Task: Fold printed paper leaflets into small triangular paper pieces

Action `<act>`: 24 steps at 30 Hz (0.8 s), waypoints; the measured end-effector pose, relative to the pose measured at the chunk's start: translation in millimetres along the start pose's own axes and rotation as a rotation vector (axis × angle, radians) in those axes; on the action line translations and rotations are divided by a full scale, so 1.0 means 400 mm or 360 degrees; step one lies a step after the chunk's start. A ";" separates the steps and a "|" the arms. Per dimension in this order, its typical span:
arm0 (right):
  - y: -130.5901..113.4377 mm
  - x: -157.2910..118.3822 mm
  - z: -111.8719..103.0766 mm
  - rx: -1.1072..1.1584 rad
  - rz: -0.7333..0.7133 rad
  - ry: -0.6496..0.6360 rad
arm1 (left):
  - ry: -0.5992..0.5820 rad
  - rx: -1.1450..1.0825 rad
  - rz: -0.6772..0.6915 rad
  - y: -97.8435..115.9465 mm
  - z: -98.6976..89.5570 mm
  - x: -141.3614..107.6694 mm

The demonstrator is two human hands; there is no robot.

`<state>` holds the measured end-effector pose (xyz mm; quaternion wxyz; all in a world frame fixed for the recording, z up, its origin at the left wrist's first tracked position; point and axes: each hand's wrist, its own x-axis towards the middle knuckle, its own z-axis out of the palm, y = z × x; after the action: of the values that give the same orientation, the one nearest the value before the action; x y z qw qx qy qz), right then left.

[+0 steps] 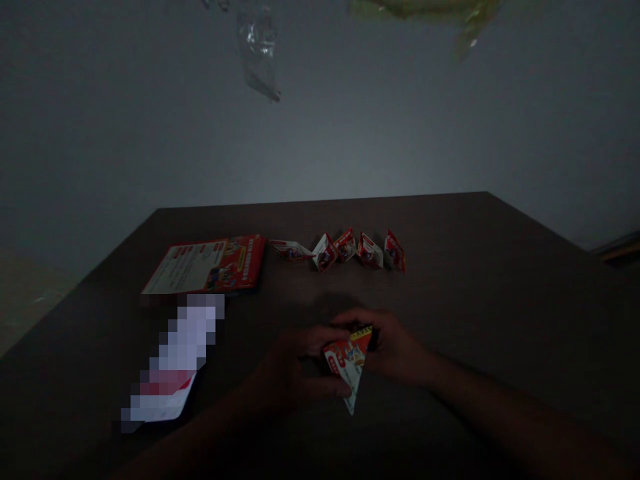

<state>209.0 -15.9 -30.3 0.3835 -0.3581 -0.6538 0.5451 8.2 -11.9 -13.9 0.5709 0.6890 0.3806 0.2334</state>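
Observation:
A folded paper piece, red and white with a yellow strip along its top, is held between my two hands near the middle of the table. My left hand grips its left side, thumb on the front near the lower white part. Around the upper right edge my right hand is closed, some fingertips hidden behind the paper. Beyond the hands, several folded red and white paper pieces stand in a loose row.
A stack of red and white printed sheets or booklets lies at the back left of the dark table. Nearer me is a lit, pixelated phone-like screen. Clear plastic hangs against the wall.

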 end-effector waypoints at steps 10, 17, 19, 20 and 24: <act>0.014 -0.011 0.001 -0.0161 -0.0033 0.0130 | -0.0046 -0.0125 -0.0057 -0.003 0.006 0.005; 0.009 -0.009 0.005 -0.0283 -0.0169 0.0146 | -0.0019 -0.0048 0.0024 -0.003 0.013 0.005; 0.005 -0.007 0.005 -0.0275 -0.0184 0.0123 | -0.0015 -0.0005 0.0059 0.001 0.013 0.004; 0.004 -0.006 0.004 -0.0256 -0.0181 0.0109 | -0.0014 0.0035 0.0069 0.004 0.013 0.004; 0.002 -0.007 0.004 -0.0211 -0.0152 0.0046 | -0.0084 0.0211 0.0101 0.010 0.013 0.003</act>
<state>208.9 -19.0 -31.5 0.3939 -0.3591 -0.6992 0.4765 14.0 -14.3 -11.5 0.5262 0.7429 0.3580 0.2073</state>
